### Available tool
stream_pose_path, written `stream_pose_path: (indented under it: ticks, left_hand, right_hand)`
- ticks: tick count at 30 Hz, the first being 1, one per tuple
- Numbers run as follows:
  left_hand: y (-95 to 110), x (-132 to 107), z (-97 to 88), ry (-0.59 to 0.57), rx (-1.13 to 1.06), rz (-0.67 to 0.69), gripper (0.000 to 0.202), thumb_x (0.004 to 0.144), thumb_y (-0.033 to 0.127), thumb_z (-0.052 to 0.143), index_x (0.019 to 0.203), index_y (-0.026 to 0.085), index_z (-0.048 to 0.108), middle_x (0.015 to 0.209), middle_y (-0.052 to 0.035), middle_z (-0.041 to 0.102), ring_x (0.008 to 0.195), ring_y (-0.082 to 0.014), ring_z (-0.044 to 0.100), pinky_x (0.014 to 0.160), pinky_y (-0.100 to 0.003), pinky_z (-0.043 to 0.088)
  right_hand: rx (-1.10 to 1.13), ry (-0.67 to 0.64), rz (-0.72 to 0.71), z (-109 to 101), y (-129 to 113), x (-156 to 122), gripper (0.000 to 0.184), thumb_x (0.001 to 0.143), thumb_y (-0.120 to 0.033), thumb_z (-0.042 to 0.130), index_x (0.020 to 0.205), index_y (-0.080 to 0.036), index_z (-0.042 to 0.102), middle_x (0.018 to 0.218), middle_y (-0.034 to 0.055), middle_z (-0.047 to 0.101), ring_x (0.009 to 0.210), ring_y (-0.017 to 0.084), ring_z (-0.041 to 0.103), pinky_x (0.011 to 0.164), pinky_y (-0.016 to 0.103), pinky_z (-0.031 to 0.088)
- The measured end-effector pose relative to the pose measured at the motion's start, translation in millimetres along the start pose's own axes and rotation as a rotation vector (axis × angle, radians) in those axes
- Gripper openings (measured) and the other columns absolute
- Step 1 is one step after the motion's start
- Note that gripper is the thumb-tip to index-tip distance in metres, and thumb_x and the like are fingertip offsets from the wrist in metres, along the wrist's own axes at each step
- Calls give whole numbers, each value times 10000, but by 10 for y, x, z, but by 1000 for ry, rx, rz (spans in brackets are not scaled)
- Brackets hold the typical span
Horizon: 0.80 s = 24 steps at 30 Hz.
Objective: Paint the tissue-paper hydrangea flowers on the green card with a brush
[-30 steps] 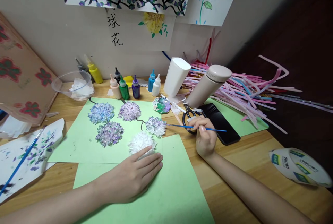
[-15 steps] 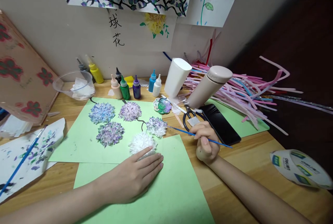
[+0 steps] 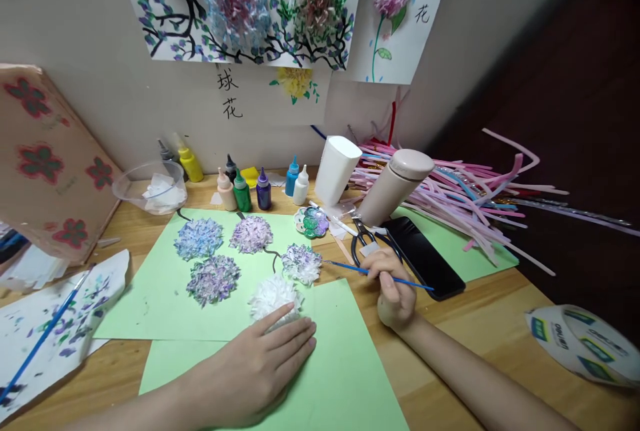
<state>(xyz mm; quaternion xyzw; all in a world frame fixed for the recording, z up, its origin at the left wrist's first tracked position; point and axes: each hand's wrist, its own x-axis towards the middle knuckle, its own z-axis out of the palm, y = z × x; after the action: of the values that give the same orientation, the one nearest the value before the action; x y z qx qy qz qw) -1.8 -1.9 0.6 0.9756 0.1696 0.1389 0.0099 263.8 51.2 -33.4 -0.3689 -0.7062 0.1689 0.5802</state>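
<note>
My right hand (image 3: 395, 289) pinches a slim blue paintbrush (image 3: 353, 267). Its tip points left, close to the right edge of a small purple-and-white paper flower (image 3: 302, 263). My left hand (image 3: 260, 365) lies flat with fingers stretched out, its fingertips on the lower edge of a plain white paper flower (image 3: 274, 296). Around them on the upper green sheet (image 3: 150, 304) sit a blue flower (image 3: 199, 239), a lilac flower (image 3: 251, 233) and a darker purple flower (image 3: 213, 279). A flower-shaped paint palette (image 3: 311, 222) with green and purple paint stands just behind.
Several paint bottles (image 3: 264, 189) line the back by the wall. A white cup (image 3: 337, 169), a tilted beige bottle (image 3: 395, 185), black scissors (image 3: 367, 236) and a phone (image 3: 425, 257) lie right of the flowers. A tape roll (image 3: 585, 344) is far right; another brush (image 3: 45, 337) rests on paint-stained paper at left.
The view has tilted up, so the scene sits lower and more of the wall pictures shows. My right hand has shifted only slightly with the brush; my left hand stays at the white flower.
</note>
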Motion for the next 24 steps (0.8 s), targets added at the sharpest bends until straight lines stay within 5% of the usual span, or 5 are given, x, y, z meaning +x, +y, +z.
stream_pose_path:
  ticks: [7, 10, 14, 19, 24]
  left_hand:
    - [-76, 7, 154, 172, 216, 95, 315, 963, 223, 439, 1211, 120, 602, 1187, -49, 675, 1213, -165, 524, 1199, -398, 146]
    - [-101, 35, 102, 207, 243, 117, 289, 965, 210, 441, 1170, 137, 632, 1135, -33, 698, 1197, -150, 535, 1203, -411, 92]
    - [-87, 68, -10, 83, 228, 95, 303, 971, 198, 421, 1193, 129, 615, 1187, -29, 675, 1213, -134, 526, 1203, -391, 37]
    - [-90, 3, 227, 246, 204, 92, 322, 974, 256, 413, 1175, 125, 627, 1173, -55, 681, 1256, -167, 490, 1205, -430, 80]
    - [-78, -46, 326, 186, 154, 76, 354, 955, 236, 436, 1253, 107, 576, 1241, -73, 642, 1296, -192, 452, 1204, -442, 95]
  right_hand:
    - [140, 227, 300, 27, 52, 117, 204, 931, -267, 351, 785, -232, 488, 767, 11, 527, 700, 173, 534, 650, 324, 423]
    - [-17, 136, 347, 29, 73, 162, 194, 949, -298, 362, 903, -230, 537, 889, 40, 572, 829, 192, 564, 723, 327, 446]
    - [-178, -28, 273, 48, 43, 200, 217, 957, -294, 358, 956, -226, 564, 930, 55, 605, 911, 207, 568, 804, 343, 449]
    - [-253, -128, 252, 70, -8, 241, 231, 962, -265, 342, 1003, -232, 567, 954, 56, 623, 962, 212, 562, 835, 356, 446]
    - [-247, -148, 258, 68, -31, 260, 247, 964, -267, 341, 1029, -225, 576, 976, 61, 623, 962, 207, 557, 854, 369, 440]
